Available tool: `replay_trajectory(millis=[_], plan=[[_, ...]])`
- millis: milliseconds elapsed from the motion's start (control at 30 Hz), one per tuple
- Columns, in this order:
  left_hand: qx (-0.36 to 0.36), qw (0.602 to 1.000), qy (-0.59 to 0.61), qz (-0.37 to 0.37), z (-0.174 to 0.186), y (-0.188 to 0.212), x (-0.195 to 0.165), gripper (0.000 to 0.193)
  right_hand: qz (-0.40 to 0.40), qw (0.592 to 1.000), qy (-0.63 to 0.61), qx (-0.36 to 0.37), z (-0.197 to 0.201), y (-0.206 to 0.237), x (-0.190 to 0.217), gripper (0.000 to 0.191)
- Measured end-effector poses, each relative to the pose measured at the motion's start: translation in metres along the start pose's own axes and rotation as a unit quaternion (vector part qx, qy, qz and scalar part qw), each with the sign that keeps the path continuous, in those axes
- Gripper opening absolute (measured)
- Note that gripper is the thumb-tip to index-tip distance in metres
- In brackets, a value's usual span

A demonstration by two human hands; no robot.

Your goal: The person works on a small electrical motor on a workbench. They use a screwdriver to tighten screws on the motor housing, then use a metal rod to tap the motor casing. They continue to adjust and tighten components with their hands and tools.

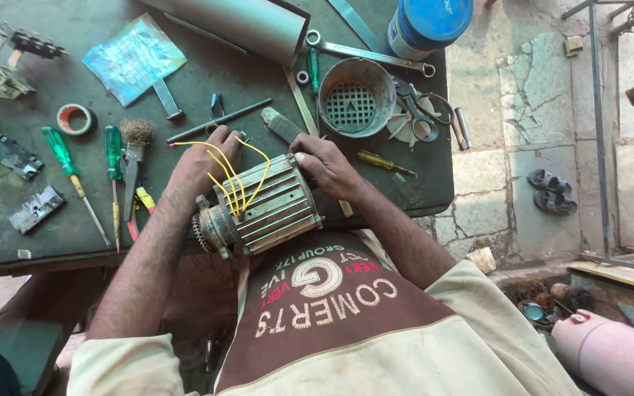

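At the near edge of the dark workbench (9, 191), a ribbed metal motor body (269, 205) with loose yellow wires (232, 172) rests against the person's lap. It looks heavy, rigid and greasy; its fins offer grip. The left hand (203, 165) and right hand (328, 165), 2 in all, clasp opposite ends.

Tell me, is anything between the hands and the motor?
Nothing visible. Both hands rest right on the motor: the left hand beside the yellow wires, the right hand on its far end.
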State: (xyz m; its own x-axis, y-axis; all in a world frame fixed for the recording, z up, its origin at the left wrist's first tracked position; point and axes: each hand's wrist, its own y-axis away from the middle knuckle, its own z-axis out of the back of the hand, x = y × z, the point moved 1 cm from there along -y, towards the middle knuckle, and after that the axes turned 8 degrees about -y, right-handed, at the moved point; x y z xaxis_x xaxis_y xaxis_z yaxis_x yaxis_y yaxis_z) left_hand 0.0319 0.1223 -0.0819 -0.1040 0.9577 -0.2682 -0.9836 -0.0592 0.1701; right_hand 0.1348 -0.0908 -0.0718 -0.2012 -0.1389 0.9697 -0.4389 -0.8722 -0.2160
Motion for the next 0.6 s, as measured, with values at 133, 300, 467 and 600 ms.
replay_trajectory(millis=[133, 300, 467, 600], plan=[[-0.078, 0.996, 0.000, -0.044, -0.005, 0.002, 0.003, 0.032, -0.084, 0.996, 0.015, 0.008, -0.001, -0.006, -0.005, 0.031], [-0.144, 0.983, 0.056, -0.098, -0.010, 0.002, 0.005, 0.025, -0.069, 0.997, -0.005, 0.023, 0.005, 0.000, -0.009, 0.030], [-0.142, 0.978, 0.155, 0.015, -0.009, 0.035, 0.022, 0.028, 0.028, 0.998, 0.063, 0.004, 0.004, 0.006, -0.014, 0.026], [-0.157, 0.969, 0.159, 0.102, -0.006, 0.080, 0.032, 0.024, -0.011, 0.997, 0.068, 0.019, 0.002, 0.003, -0.020, 0.033]])
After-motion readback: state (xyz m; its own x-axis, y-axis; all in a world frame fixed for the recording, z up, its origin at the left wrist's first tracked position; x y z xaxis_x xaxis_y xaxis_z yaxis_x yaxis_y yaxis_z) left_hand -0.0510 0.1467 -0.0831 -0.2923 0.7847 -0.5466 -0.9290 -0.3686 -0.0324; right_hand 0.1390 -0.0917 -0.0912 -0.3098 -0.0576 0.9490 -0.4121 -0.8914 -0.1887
